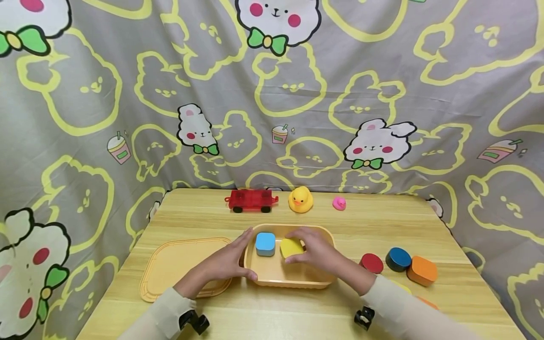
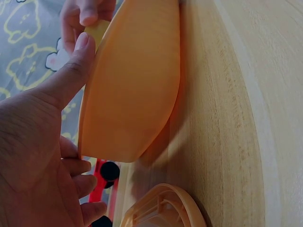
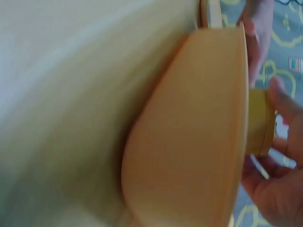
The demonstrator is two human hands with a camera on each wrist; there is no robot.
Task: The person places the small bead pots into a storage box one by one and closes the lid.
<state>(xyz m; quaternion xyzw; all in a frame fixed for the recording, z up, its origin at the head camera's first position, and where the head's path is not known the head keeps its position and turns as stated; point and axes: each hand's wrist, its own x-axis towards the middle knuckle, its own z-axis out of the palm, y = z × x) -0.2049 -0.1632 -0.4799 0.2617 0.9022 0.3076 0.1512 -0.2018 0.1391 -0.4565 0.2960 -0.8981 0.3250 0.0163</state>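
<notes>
A light orange plastic box point(image 1: 293, 284) stands on the table, with a blue rounded-square block point(image 1: 265, 244) inside at its left. My left hand point(image 1: 227, 261) holds the box's left end. In the left wrist view its thumb point(image 2: 75, 68) lies along the near rim and its other fingers reach round the end. With my right hand point(image 1: 313, 250) I grip a yellow block point(image 1: 291, 248) from above, thumb and fingers on opposite sides. The right wrist view shows this yellow block point(image 3: 258, 122) sticking up above the rim; its lower part is hidden behind the box wall.
A matching lid point(image 1: 182, 264) lies left of the box. Right of it are a red block point(image 1: 371, 263), a dark blue one point(image 1: 398, 259) and an orange one point(image 1: 422, 271). Behind stand a red toy wagon point(image 1: 251, 200), a yellow duck point(image 1: 300, 199) and a small pink duck point(image 1: 339, 203).
</notes>
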